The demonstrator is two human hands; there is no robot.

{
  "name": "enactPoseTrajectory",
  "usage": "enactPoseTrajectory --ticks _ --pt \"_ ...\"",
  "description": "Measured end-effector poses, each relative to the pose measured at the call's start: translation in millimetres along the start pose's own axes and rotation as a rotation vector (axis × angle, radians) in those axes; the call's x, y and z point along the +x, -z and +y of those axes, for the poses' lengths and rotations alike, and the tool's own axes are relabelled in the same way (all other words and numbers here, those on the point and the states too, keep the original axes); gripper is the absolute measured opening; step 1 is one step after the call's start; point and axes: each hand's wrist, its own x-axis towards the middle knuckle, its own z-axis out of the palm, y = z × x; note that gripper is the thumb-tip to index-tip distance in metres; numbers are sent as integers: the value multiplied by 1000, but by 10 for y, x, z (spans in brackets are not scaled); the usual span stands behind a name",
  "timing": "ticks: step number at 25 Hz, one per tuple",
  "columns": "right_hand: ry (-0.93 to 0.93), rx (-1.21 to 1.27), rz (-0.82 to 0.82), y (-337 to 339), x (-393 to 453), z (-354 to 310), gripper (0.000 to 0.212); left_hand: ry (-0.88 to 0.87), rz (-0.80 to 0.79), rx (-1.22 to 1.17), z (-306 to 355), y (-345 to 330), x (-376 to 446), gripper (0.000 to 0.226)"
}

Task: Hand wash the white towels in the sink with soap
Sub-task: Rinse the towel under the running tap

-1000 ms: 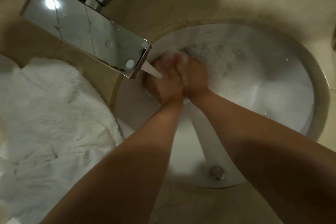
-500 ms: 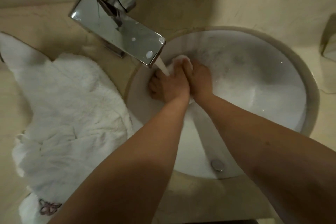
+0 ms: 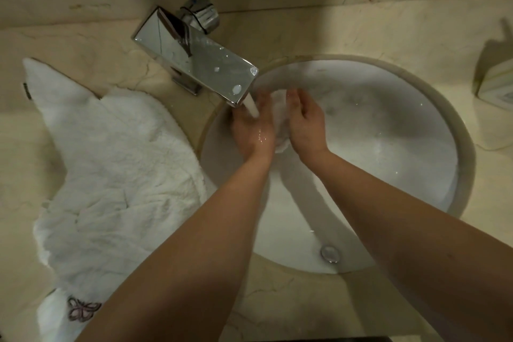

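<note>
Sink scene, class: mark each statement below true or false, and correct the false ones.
1. Water runs from the tap. True.
2. A small cloth sits between the left hand and right hand. True.
3. The big towel lies in the sink. False: it lies on the counter, left of the sink.
4. The towel has a butterfly design. True.
5. The tap is right of the sink. False: it is at the left.

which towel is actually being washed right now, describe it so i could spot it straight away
Start at the round white sink set into the beige counter and find the chrome faucet running at its left edge. Just beside that stream, the left hand and right hand squeeze a small wet white towel between them. The other, larger fluffy towel lies untouched on the counter.
</note>
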Motion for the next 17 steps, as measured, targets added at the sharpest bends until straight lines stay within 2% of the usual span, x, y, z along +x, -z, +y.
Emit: enactPoseTrajectory --ticks 2,4,7,9,10,12,14,17 --pt "-116 28 34 24 40 7 38 -69 -23 72 -130 48 -42 67" --pt "-173 -30 25 101 114 18 35 -110 -49 144 -218 37 -58 76" --pt "-211 -229 -124 239 258 -78 16 -194 -110 44 -252 44 -101 47" --pt "-212 -292 -222 215 293 -160 19 -305 -145 122 -242 62 -129 26" --pt "-183 -315 -255 169 274 -156 25 -327 -155 122 -251 55 -115 24" --pt "-51 -331 -259 48 135 -15 35 -215 -138 28 -231 4 -82 30" --pt "24 -304 -192 -22 -23 169 41 -83 -151 -45 -212 -45 -80 41" --pt "18 -240 -99 -23 -125 322 61 -102 -232 60 -280 -10 -111 60"
